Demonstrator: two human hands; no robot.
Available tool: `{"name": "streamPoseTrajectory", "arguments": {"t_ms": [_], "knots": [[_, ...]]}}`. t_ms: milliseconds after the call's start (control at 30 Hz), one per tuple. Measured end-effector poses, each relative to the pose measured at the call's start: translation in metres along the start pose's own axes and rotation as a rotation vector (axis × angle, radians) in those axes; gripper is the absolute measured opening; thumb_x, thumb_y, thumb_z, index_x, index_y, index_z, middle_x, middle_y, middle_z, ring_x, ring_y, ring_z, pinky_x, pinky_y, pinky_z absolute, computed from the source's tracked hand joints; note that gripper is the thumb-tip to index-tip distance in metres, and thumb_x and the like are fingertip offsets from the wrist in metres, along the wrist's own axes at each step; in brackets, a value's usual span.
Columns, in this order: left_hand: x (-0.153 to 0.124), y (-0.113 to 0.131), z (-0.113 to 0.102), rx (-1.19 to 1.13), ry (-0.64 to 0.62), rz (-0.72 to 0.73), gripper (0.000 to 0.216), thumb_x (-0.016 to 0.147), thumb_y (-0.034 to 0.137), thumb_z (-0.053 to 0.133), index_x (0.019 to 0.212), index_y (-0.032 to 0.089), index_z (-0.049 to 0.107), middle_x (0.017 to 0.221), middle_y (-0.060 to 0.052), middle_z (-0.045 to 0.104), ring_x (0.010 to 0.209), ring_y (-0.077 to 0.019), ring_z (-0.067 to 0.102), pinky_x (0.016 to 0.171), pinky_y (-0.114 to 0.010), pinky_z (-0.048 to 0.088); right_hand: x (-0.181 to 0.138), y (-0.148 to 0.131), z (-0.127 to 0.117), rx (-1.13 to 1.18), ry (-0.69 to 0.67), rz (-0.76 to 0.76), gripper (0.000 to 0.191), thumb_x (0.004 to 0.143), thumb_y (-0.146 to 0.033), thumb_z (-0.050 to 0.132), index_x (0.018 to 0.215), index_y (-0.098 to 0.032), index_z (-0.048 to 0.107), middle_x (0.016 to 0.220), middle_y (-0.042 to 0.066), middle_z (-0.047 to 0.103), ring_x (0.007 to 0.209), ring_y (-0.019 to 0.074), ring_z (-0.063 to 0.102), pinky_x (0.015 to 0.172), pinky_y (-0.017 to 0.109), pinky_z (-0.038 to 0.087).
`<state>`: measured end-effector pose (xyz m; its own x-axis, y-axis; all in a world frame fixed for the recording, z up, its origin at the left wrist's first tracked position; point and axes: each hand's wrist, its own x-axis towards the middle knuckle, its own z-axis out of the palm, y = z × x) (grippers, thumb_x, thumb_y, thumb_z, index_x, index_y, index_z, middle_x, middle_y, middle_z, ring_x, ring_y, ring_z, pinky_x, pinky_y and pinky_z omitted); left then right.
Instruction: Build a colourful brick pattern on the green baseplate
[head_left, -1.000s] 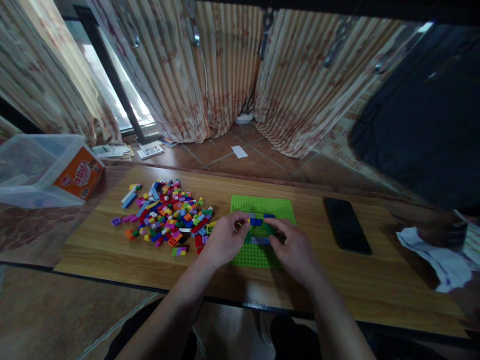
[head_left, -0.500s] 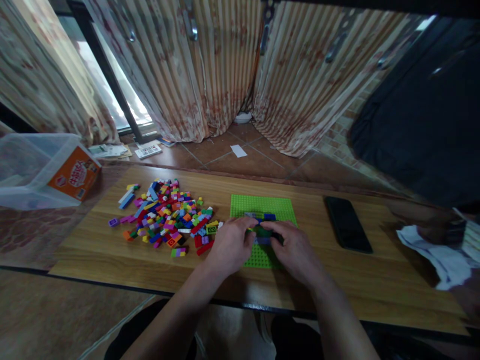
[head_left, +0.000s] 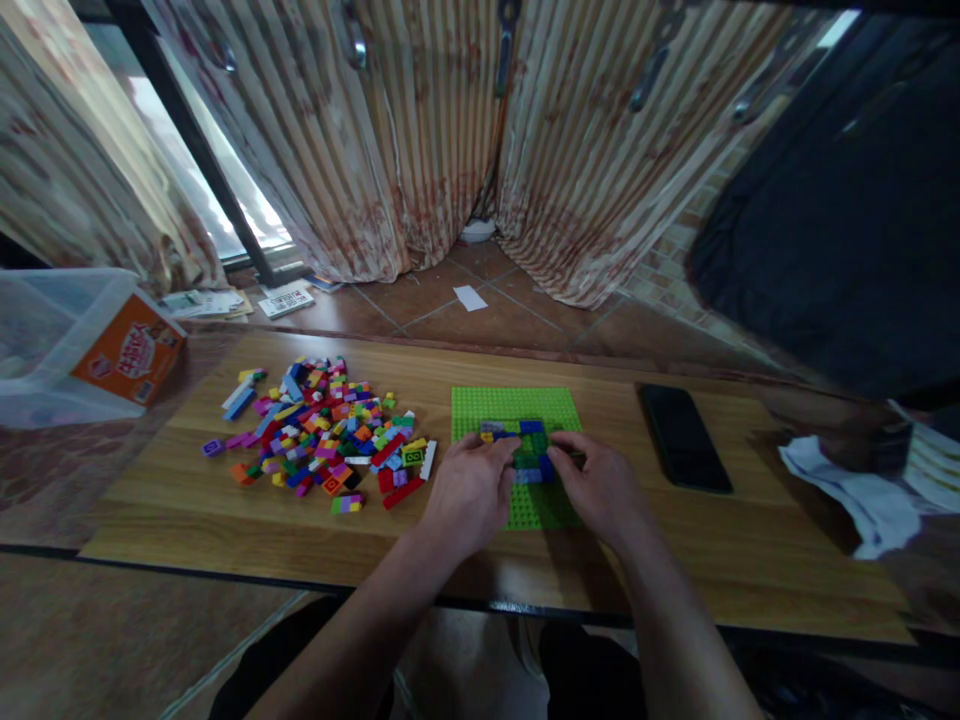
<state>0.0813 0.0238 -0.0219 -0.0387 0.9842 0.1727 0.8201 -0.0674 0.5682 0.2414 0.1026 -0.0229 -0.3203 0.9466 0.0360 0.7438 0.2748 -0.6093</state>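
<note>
On a bright green studded baseplate (head_left: 514, 402) lies a ring of toy building bricks: a blue brick (head_left: 531, 426) at the back, green bricks (head_left: 534, 445) on the right side and light blue bricks (head_left: 529, 476) in front. My left hand (head_left: 469, 492) reaches over the ring's left side, its fingers closed on a small dark blue brick (head_left: 506, 435) that they partly cover. My right hand (head_left: 598, 484) is at the ring's right edge, thumb and forefinger slightly apart, with no brick visible between them.
A heap of loose coloured bricks (head_left: 322, 425) spreads over the left of the wooden table (head_left: 247, 535). A black phone (head_left: 684, 438) lies to the right, with a white cloth (head_left: 851, 495) beyond it. A clear plastic box (head_left: 52, 340) stands at far left.
My right hand has drawn back to the right, away from the left fingertips, uncovering the green bricks. My left hand stays over the bricks. The whole view has shifted slightly.
</note>
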Motion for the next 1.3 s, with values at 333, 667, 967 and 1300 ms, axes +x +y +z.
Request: {"name": "streamPoseTrajectory", "arguments": {"t_ms": [333,667,967,1300], "knots": [[-0.002,0.002,0.005,0.174,-0.037,0.043,0.029,0.090,0.017,0.049,0.117,0.017,0.061,0.101,-0.008,0.071,0.094,-0.0249,0.061,0.089,-0.043,0.047,-0.001,-0.006,0.006,-0.053,0.001,0.016,0.029,0.085,-0.035,0.058,0.099,-0.013,0.071,0.086,0.010,0.071,0.075,0.0219,0.065,0.073,0.035,0.048],[-0.011,0.018,0.007,0.252,-0.107,0.011,0.029,0.092,0.022,0.048,0.116,0.013,0.062,0.109,-0.009,0.066,0.102,-0.0271,0.054,0.093,-0.045,0.045,0.000,-0.006,0.013,-0.110,0.025,0.029,0.026,0.079,-0.035,0.064,0.096,-0.016,0.070,0.084,0.008,0.068,0.073,0.0215,0.062,0.069,0.034,0.046],[-0.018,0.026,0.026,0.511,-0.077,0.034,0.038,0.092,0.016,0.045,0.127,0.004,0.056,0.117,-0.016,0.061,0.106,-0.0281,0.051,0.098,-0.051,0.042,0.004,-0.002,0.016,-0.073,0.020,0.074,0.028,0.076,-0.035,0.068,0.095,-0.015,0.069,0.080,0.007,0.068,0.071,0.0202,0.062,0.068,0.033,0.045],[-0.018,0.030,0.026,0.564,-0.066,0.121,0.039,0.090,0.014,0.043,0.123,0.002,0.059,0.117,-0.019,0.060,0.107,-0.0305,0.051,0.103,-0.054,0.037,0.004,-0.002,0.020,-0.051,0.050,0.076,0.028,0.075,-0.036,0.068,0.093,-0.015,0.069,0.078,0.006,0.067,0.071,0.0204,0.062,0.067,0.033,0.046]]}}
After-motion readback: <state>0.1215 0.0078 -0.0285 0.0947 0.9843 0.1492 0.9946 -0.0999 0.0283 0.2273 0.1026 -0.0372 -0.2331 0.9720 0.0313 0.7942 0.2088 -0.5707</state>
